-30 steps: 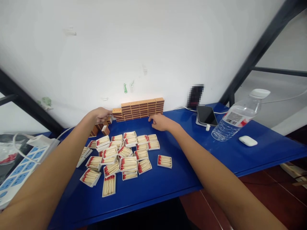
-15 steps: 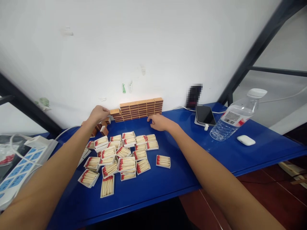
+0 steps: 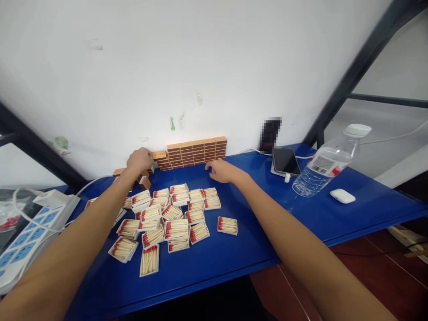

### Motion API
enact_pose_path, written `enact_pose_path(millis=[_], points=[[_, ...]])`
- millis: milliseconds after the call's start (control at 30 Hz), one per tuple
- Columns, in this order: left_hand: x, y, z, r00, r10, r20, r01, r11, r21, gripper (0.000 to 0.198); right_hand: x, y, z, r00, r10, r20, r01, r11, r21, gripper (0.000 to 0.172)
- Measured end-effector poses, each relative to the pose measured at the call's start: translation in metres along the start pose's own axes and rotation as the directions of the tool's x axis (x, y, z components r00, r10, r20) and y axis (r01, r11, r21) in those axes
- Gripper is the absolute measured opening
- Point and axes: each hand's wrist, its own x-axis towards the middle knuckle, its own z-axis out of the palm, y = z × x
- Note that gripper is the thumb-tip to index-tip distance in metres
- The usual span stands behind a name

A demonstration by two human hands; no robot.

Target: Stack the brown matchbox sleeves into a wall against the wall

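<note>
At the left end of the stack, my left hand (image 3: pixel 138 161) is closed on an orange matchbox sleeve (image 3: pixel 159 155), which lies at the top of the lower courses there. The stack of matchbox sleeves (image 3: pixel 195 154) stands against the wall in neat rows, its brown striking sides facing me. My right hand (image 3: pixel 219 171) rests on the table at the front of the stack's right part, fingers curled, with nothing seen in them. In front lie many open matchbox trays (image 3: pixel 176 229) full of red-tipped matches. Loose sleeves (image 3: pixel 145 182) sit below my left hand, partly hidden by my forearm.
On the blue table (image 3: pixel 254 249), one tray (image 3: pixel 228 225) lies apart from the pile. To the right are a phone (image 3: pixel 286 161), a plastic bottle (image 3: pixel 323 165) and a white earbud case (image 3: pixel 342 196). A power strip (image 3: pixel 36 236) with white cables lies at the left.
The sleeve at my left hand has tilted slightly, showing more of its printed top face. My left hand has shifted a little; my right hand keeps its place.
</note>
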Motion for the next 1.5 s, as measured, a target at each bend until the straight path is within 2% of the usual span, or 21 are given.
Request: enact_pose_path(millis=[333,467,567,700,867,1167,1500], points=[[0.003,0.005,0.002,0.995,-0.054,0.083,0.049,0.997,0.066,0.032,0.001,0.001,0.001,1.0,-0.003,0.002,0.003,1.0,-0.005,0.039],[-0.004,0.006,-0.003,0.997,-0.072,-0.009,0.072,0.992,0.101,0.038,0.0,0.001,0.0,1.0,-0.003,0.005,0.003,1.0,-0.009,0.04],[-0.013,0.007,-0.011,0.996,-0.02,-0.088,0.031,0.992,0.123,0.043,0.0,0.0,0.0,1.0,-0.008,0.005,0.008,1.0,-0.012,0.04],[-0.023,0.01,-0.02,0.998,0.062,-0.005,-0.061,0.989,0.136,0.053,-0.001,-0.001,-0.001,1.0,-0.002,0.006,0.002,1.0,-0.013,0.04],[-0.02,0.013,-0.013,0.992,0.124,0.031,-0.127,0.975,0.184,0.063,-0.001,-0.002,-0.003,1.0,0.005,0.016,-0.005,1.0,-0.014,0.04],[-0.01,0.009,-0.004,0.997,0.054,0.06,-0.061,0.992,0.111,0.064,-0.001,-0.002,-0.002,1.0,-0.001,0.008,0.002,1.0,-0.025,0.04],[-0.004,0.001,0.004,0.989,0.118,0.092,-0.121,0.992,0.025,0.053,-0.002,-0.004,-0.003,1.0,0.006,0.016,-0.006,1.0,-0.03,0.039]])
